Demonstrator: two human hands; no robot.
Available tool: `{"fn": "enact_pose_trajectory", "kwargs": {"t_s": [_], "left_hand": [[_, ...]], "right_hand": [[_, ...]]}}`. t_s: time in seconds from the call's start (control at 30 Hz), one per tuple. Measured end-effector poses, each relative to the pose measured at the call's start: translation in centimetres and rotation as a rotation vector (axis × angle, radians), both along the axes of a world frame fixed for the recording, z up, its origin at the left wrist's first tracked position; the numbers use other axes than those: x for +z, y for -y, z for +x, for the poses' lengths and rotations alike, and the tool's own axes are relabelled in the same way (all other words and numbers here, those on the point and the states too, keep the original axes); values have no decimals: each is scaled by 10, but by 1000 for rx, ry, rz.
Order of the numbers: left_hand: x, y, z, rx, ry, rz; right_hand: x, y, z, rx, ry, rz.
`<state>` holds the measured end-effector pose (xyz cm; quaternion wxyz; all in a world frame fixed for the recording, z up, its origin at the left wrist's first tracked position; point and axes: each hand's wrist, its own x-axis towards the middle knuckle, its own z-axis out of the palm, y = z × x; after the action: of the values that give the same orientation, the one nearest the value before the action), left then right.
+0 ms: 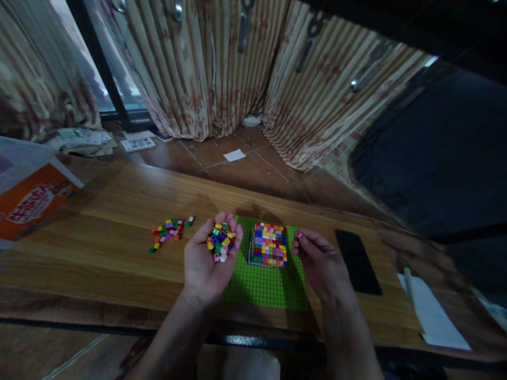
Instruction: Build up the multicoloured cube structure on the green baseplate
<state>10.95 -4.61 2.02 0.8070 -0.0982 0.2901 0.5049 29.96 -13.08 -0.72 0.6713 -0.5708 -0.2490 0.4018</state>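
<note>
My left hand (208, 264) is turned palm up and cupped around a heap of small coloured building bricks (221, 240), left of the built block. Between the thumb and fingertips of my right hand (320, 258) is a small pink building brick (299, 235). Between my hands, a block built of many coloured bricks (269, 244) stands on a green studded baseplate (265, 290). My right hand is just right of that block, apart from it. More loose bricks (168, 230) lie on the table left of my left hand.
The wooden table (99, 227) carries a black phone-like slab (357, 261) on the right. Beyond it are white paper (439, 316) and a pen (409, 285). An orange and white bag (35, 195) stands at the far left. Curtains (190, 68) hang behind the table.
</note>
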Motion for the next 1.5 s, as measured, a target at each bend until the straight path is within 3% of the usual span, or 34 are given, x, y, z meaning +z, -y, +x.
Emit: {"fn": "enact_pose_trajectory", "kwargs": {"t_s": [0.37, 0.6, 0.73, 1.27, 1.5], "left_hand": [[-4, 0, 6, -13, -19, -26], [-1, 0, 5, -10, -26, -19], [0, 0, 4, -9, -32, -14], [-2, 1, 2, -25, -28, -48], [-3, 1, 4, -34, -9, -46]], "right_hand": [[-1, -3, -4, 48, 53, -3], [-6, -12, -9, -69, 665, -41], [-4, -16, -14, -46, 844, -96], [2, -19, -26, -53, 1133, -193], [-1, -21, -28, -60, 1130, -232]]}}
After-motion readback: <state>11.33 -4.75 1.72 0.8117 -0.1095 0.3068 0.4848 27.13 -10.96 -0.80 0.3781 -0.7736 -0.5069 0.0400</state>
